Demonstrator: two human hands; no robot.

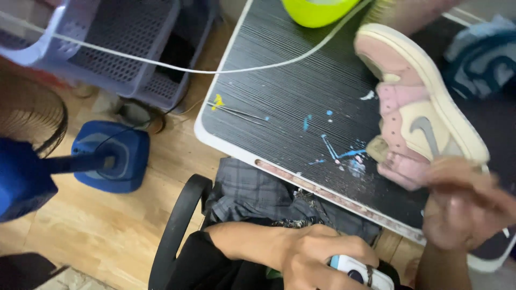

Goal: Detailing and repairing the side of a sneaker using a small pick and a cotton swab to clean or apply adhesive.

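Observation:
A pink and cream sneaker [414,107] lies on its side on the right of a dark striped table [290,102] flecked with blue and yellow paint. My right hand [465,207] is blurred by motion and lies against the sneaker's near end; its grip cannot be made out. My left hand [317,258] is low in front of the table edge. It is closed around a small white object [357,271] with a light blue edge and a dark round spot.
A lavender plastic basket [123,43] stands on the wooden floor at the upper left, and a white cable [177,68] runs across it onto the table. A blue fan [110,156] stands at left. A black chair arm [177,225], plaid cloth [252,190] and yellow-green object [317,11] are close by.

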